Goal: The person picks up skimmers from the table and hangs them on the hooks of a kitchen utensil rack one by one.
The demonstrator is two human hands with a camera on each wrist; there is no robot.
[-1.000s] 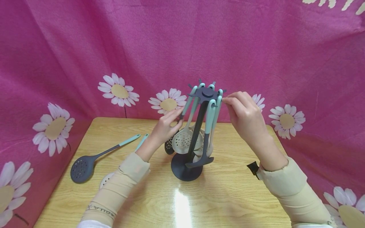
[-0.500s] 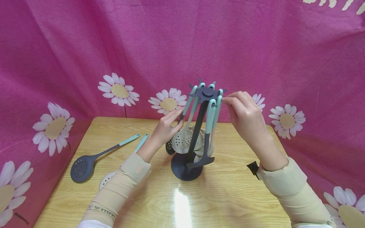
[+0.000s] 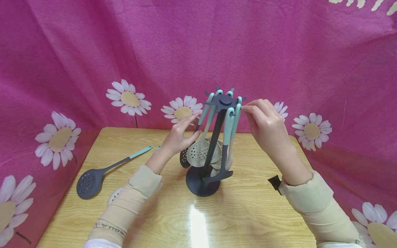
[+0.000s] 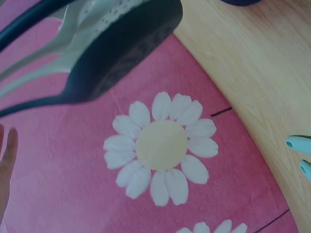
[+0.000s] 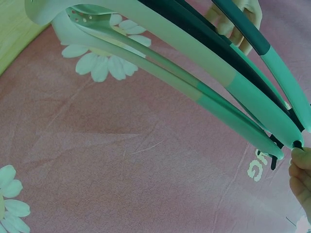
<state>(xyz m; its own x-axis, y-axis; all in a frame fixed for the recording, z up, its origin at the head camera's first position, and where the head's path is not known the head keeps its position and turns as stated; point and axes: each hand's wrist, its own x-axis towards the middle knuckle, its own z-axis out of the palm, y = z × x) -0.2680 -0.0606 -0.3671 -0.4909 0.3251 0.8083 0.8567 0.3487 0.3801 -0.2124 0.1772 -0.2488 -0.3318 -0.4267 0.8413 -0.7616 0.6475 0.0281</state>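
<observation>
A dark utensil stand (image 3: 214, 144) stands on the table, with several mint-handled utensils hanging from its hooked top. My left hand (image 3: 180, 137) is at its left side, thumb and fingers spread apart around a dark slotted utensil (image 4: 121, 53); the left wrist view shows a gap between fingers and utensil. With thumb and fingertips my right hand (image 3: 266, 125) pinches a hook tip of the stand, beside the end of a beige-shafted utensil's mint handle (image 5: 262, 109). A beige skimmer (image 3: 198, 154) hangs at the left front. At the front hangs a dark utensil (image 3: 218, 176), its head seen edge-on.
On the table's left lies a dark skimmer (image 3: 88, 184) with a mint handle. Beside it, a light perforated utensil (image 3: 114, 196) is mostly hidden under my left forearm. A pink flowered cloth (image 3: 173, 51) surrounds the wooden table (image 3: 248, 213) at the back and sides.
My left hand's fingers and thumb have spread apart, and the hand has drawn slightly left from the dark slotted utensil. My right hand has stayed at the hook.
</observation>
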